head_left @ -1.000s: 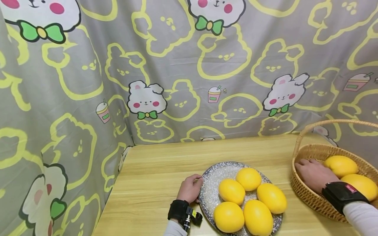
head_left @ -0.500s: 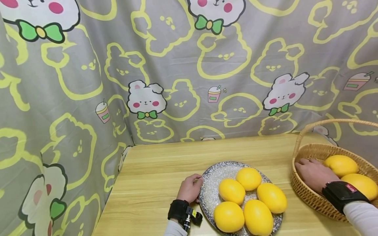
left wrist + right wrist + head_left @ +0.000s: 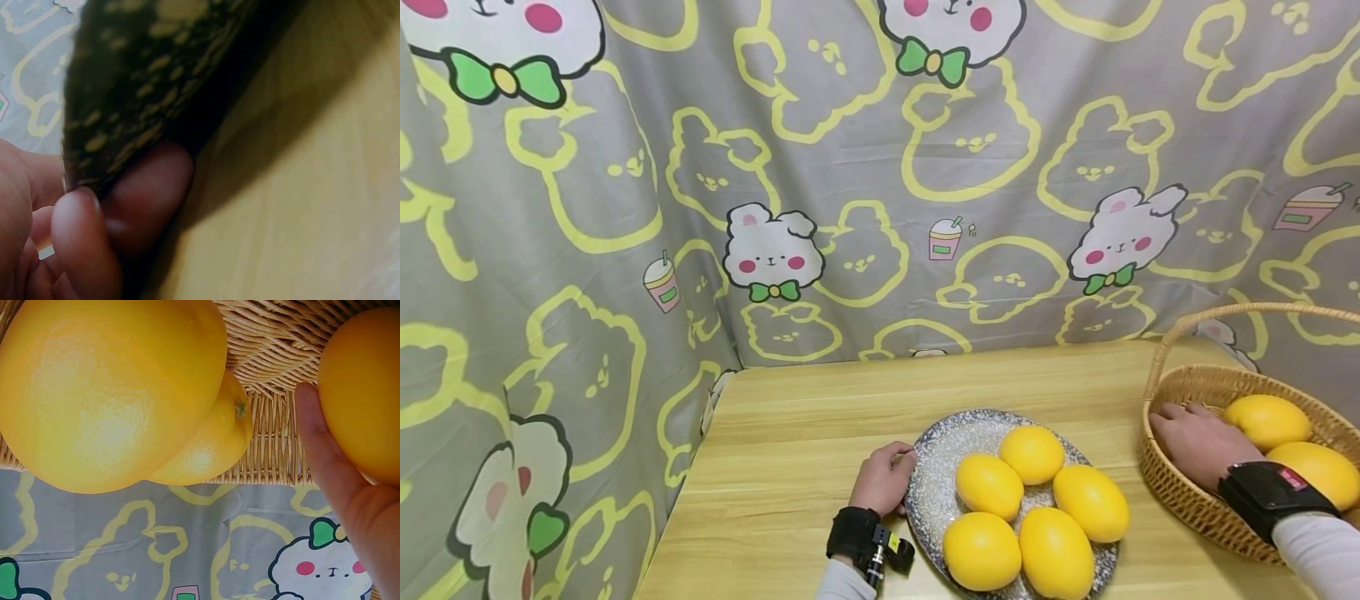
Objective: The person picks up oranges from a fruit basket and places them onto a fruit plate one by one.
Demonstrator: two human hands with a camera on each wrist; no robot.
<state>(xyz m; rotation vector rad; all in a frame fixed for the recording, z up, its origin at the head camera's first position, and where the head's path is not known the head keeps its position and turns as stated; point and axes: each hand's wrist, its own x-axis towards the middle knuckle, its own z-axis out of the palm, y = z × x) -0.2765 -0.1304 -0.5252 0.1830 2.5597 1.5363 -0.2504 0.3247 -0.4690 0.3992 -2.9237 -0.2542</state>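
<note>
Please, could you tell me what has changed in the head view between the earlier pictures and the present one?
Nothing has visibly moved, and I see nothing newly taken hold of or let go. The left hand stays at the rim of the plate, the right hand inside the basket, and the five yellow fruits lie on the plate as before.

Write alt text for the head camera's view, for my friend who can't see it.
A person's left hand holds the edge of a speckled plate bearing five yellow fruits, while the right hand is inside a wicker basket of similar fruits. Behind the wood-grain table hangs a gray curtain with cartoon prints.
</note>
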